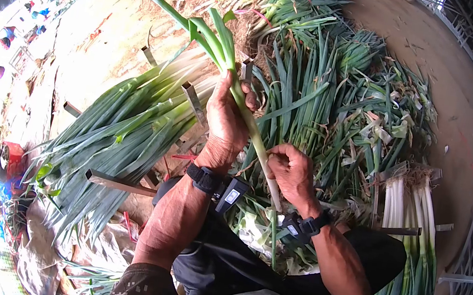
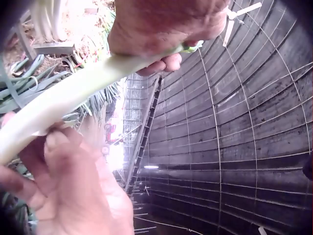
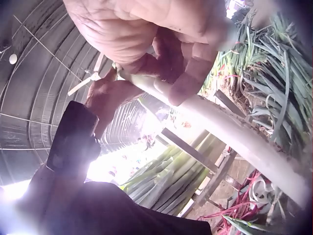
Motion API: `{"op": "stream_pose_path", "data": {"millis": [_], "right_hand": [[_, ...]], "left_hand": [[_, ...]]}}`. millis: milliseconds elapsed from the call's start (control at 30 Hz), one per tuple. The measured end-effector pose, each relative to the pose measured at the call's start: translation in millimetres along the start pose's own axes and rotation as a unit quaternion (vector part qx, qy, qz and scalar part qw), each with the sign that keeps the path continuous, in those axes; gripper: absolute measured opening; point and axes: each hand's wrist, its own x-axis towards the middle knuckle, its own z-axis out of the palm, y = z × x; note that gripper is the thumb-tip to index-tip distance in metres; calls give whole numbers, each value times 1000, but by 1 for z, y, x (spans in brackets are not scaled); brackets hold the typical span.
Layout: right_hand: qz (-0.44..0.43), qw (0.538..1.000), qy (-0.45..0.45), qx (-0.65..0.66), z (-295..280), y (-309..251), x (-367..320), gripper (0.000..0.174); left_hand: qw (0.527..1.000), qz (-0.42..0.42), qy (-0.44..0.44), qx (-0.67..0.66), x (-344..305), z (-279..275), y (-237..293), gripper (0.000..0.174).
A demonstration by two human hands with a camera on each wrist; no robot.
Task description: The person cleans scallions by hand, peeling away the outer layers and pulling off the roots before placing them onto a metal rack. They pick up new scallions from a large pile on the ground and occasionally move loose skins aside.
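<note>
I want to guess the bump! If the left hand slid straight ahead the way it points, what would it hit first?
Probably the heap of green onions lying just beyond it. The left hand grips the held stalk and points away from the person; depth is hard to judge.

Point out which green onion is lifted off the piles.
The long white-stalked green onion gripped by the left hand and right hand; the other green onions lie stacked in heaps.
</note>
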Motion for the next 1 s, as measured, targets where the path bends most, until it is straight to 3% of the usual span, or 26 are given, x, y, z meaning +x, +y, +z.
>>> {"op": "stream_pose_path", "data": {"millis": [133, 267, 467, 567, 667, 767, 1000], "right_hand": [[90, 995, -10, 49, -2, -18, -6, 18], [37, 992, -49, 107, 1, -17, -5, 22], [-22, 999, -19, -26, 0, -18, -4, 16], [-89, 995, 1, -52, 0, -11, -5, 15], [-80, 996, 16, -28, 1, 0, -6, 15], [29, 999, 12, 45, 0, -9, -12, 16], [-8, 948, -9, 317, -10, 0, -23, 16]], "left_hand": [[999, -1, -25, 22, 1, -6, 3, 44], [999, -2, -30, 29, -1, -3, 3, 45], [1000, -17, -24, 7, -7, 2, 2, 37], [999, -14, -38, -3, -6, 1, 1, 35], [999, -11, -48, -11, -5, -1, 1, 38], [999, -4, -40, -9, -2, -2, 6, 42], [999, 30, -22, -22, 12, -15, 18, 44]]}}
